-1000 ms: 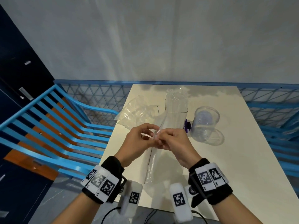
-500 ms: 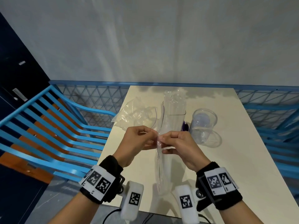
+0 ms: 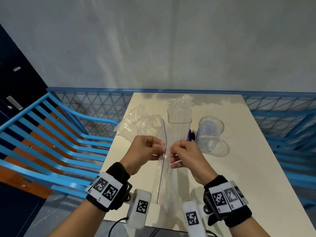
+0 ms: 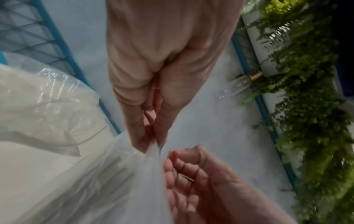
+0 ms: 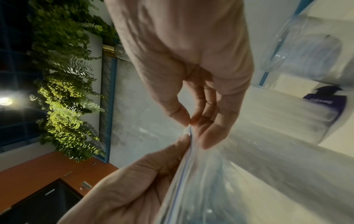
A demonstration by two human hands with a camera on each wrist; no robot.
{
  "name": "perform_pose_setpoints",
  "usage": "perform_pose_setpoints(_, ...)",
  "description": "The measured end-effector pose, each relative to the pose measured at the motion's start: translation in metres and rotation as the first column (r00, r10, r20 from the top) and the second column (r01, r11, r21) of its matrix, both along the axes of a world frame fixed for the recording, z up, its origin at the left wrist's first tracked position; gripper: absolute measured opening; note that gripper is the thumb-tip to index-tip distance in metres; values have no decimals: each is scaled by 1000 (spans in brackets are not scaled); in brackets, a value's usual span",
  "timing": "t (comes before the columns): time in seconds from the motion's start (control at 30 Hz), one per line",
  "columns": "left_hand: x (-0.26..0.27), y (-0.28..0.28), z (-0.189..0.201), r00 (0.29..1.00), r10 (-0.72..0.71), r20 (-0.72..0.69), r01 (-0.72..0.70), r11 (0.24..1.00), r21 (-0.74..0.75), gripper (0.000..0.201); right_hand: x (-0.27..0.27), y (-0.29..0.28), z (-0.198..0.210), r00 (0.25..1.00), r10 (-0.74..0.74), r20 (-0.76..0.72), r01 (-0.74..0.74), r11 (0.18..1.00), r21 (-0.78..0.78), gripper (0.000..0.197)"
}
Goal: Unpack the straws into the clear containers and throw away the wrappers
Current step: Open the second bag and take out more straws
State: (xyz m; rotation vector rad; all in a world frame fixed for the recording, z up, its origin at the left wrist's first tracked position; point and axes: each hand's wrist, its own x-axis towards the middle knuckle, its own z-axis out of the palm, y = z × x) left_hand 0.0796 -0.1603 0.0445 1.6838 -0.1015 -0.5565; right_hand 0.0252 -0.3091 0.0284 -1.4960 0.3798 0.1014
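Note:
A long clear zip bag of straws (image 3: 166,175) with a purple seal line stands upright over the table, held between both hands. My left hand (image 3: 160,145) pinches its left edge, seen close in the left wrist view (image 4: 156,144). My right hand (image 3: 171,153) pinches the right edge by the seal (image 5: 190,125). Behind stands a tall square clear container (image 3: 179,116) with straws in it. A round clear cup (image 3: 210,131) sits to its right. A crumpled clear wrapper (image 3: 136,123) lies at the table's left.
The cream table (image 3: 239,171) is ringed by blue metal railing (image 3: 71,134) on the left, back and right. A purple label (image 3: 191,136) lies between the square container and the cup. Bare tabletop shows on the right and near side.
My hands have drawn slightly apart, with the bag's purple seal line now showing between them. The bag stands more upright than a second ago.

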Motion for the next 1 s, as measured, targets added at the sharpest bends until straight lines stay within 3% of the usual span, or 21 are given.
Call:
perform_pose_setpoints(0.27, -4, -10, -10, 996, 2, 90, -11, 995, 97, 8, -1, -1, 1, 999, 0, -33, 2, 999, 48, 24)
perform_pose_setpoints(0.4, -11, -16, -11, 1000, -1, 7, 1, 999, -34, 13, -1, 0, -1, 998, -35, -47, 35, 999, 13, 39)
perform_pose_setpoints(0.5, -17, -17, -11, 997, -42, -67, 29, 981, -193, 20, -5, -3, -1, 999, -31, -25, 32, 999, 39, 32)
perform_pose_setpoints(0.6, -17, -14, -11, 992, -50, -117, 20, 968, -251, 22, -9, -11, -1, 1000, -29, -6, 30, 994, 109, 21)
perform_pose_setpoints(0.67, -17, -12, -10, 987, -65, -150, 20, 959, -284, 19, -10, -12, 0, 999, -36, 23, 35, 999, 40, 16)
perform_pose_setpoints(0.8, -20, -16, -4, 992, -61, -113, 35, 976, -214, 18, -11, -12, 3, 998, -3, 59, 10, 991, -131, 15)
perform_pose_setpoints(1.0, -22, -20, -1, 995, -53, -87, 43, 992, -120, 26, -12, -16, 8, 998, 43, 44, -40, 996, -78, 20)
